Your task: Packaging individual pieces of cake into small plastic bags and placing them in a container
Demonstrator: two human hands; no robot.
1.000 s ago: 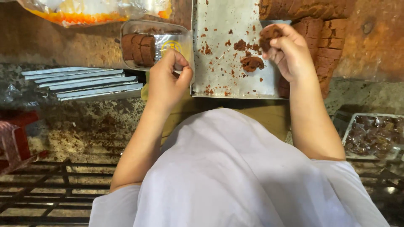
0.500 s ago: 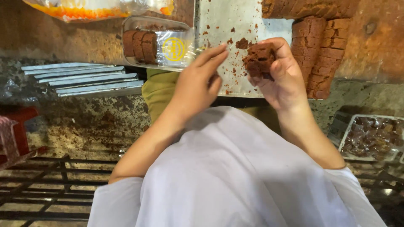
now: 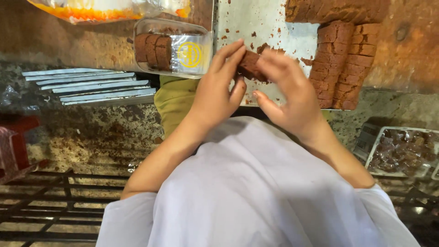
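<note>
Two hands (image 3: pixel 215 91), one clear tray (image 3: pixel 201 50)

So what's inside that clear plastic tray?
The tray holds a few brown cake slices on edge at its left end. A yellow emblem on the film hides whatever lies under it.

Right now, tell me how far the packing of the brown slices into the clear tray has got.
Done: two brown slices stand in the clear plastic tray. In hand: left hand and right hand hold one slice. Left: stacked slices wait on the metal sheet.
</note>
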